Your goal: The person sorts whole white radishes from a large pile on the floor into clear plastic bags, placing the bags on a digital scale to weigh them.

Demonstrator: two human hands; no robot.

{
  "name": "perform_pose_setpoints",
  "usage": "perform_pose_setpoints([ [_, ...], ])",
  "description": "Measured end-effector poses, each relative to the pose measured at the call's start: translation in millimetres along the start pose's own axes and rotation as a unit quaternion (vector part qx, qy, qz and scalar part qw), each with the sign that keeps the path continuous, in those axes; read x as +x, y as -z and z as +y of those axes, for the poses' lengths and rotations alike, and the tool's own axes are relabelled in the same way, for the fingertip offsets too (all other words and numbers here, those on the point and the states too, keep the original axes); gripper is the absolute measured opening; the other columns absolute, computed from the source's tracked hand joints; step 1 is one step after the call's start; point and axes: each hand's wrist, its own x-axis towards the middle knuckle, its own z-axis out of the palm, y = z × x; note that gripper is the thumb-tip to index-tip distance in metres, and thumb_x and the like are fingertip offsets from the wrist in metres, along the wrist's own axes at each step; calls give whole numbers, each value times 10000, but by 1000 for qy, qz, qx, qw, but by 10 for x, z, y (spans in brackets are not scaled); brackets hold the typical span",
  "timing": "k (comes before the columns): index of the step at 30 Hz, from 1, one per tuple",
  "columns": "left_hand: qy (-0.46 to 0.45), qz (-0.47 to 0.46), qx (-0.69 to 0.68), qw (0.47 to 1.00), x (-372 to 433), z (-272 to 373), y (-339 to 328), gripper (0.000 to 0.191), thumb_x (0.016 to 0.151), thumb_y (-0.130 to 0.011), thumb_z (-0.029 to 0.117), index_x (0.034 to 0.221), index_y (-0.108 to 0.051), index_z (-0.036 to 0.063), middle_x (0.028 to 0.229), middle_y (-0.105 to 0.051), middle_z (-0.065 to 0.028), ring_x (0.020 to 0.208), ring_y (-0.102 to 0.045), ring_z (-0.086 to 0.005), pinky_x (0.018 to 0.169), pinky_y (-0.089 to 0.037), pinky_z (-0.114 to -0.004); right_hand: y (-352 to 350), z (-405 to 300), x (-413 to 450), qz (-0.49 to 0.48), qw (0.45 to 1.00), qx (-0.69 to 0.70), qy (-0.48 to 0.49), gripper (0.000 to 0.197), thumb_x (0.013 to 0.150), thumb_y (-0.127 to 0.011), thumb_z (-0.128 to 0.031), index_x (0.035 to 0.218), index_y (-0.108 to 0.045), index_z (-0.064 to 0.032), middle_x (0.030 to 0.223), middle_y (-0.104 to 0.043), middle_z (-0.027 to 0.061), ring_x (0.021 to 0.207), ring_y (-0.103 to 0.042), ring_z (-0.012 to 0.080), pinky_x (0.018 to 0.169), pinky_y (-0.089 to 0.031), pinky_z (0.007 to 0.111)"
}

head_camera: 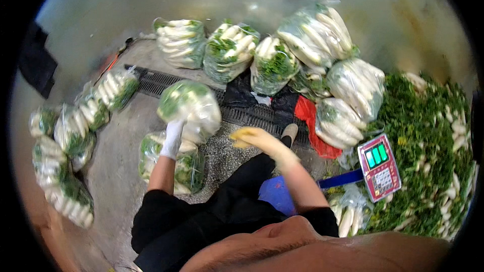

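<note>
My left hand [174, 134], in a white glove, is at the near edge of a clear plastic bag of white radishes with green leaves [193, 107]. The bag is blurred, and my fingers are partly hidden against it, though they appear to grip it. Partly beneath that bag and my left forearm, another bag of radishes [191, 170] rests on the floor. My right hand [247, 136], in a yellowish glove, is raised to the right of the bag with its fingers spread and nothing in them.
Filled radish bags stand along the far side [181, 45] and at the left [70, 128]. A floor grating [245, 117] runs beyond my feet. At the right are a red plastic bag [312, 128], a digital scale display [379, 168] on a blue post, and a heap of leafy radishes [416, 136].
</note>
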Motion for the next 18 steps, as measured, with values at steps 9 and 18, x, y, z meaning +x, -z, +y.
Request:
perform_pose_setpoints([
  [9, -220, -29, 308, 925, 1043, -788, 167, 402, 784, -573, 163, 1113, -554, -68, 976, -641, -219, 852, -607, -340, 828, -459, -402, -1093, 1261, -4982, 845, 524, 59, -87, 396, 944, -508, -261, 1225, -526, 18, 1157, -594, 124, 1029, -614, 233, 894, -485, 324],
  [18, -153, -416, 521, 730, 268, -1587, -2136, 527, 786, -623, 303, 1128, -567, -95, 1128, -601, -247, 1049, -577, -344, 922, -450, -401, -5072, 3020, -4406, 892, 94, 402, -186, 243, 921, -485, -192, 986, -627, -7, 927, -673, 95, 724, -616, 174, 697, -474, 265],
])
